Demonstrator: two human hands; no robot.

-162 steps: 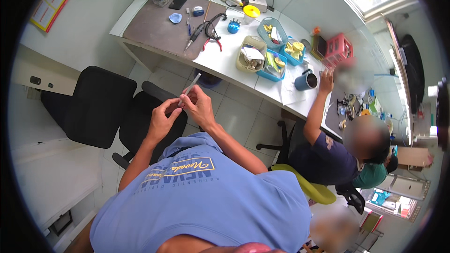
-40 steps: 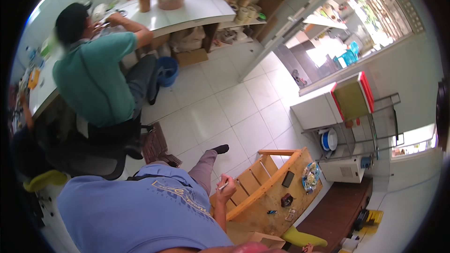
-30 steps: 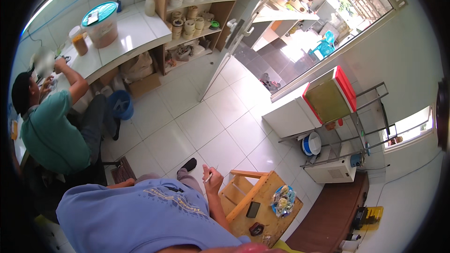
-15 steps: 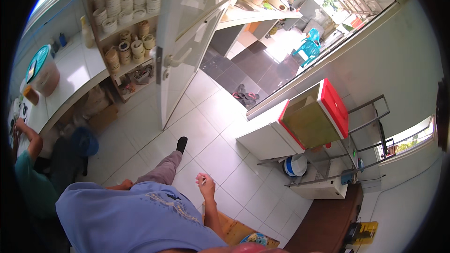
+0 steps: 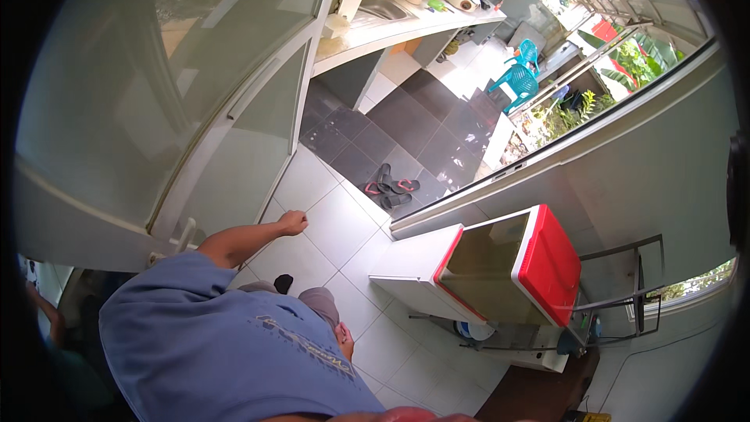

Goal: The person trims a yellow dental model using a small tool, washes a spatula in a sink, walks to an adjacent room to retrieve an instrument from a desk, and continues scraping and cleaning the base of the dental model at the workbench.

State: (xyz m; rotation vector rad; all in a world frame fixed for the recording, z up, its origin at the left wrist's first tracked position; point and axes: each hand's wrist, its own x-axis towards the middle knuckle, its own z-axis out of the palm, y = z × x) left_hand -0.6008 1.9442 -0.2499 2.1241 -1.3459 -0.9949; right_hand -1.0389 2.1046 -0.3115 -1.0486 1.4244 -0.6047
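My left hand (image 5: 294,223) is stretched forward over the white floor tiles, its fingers curled in and no object showing in them. It is apart from the white-framed glass door (image 5: 269,129), whose handle (image 5: 186,236) is beside my left upper arm. Down by my right thigh, my right hand (image 5: 344,337) is closed; the shirt and leg partly hide it. What its fingers hold is too small to make out. A dark sock (image 5: 283,284) shows on one foot, between my two arms.
Dark sandals (image 5: 394,186) lie past the doorway on grey tiles. A red-and-white cabinet (image 5: 500,266) and a metal rack (image 5: 625,289) stand at right. Outside are a sink counter (image 5: 367,35) and teal chairs (image 5: 516,82). At the left edge is another person's arm (image 5: 51,316).
I have moved forward to the doorway, and the door now fills the left side. My left arm has swung forward; my right hand, earlier holding a thin pale stick, has dropped beside my leg.
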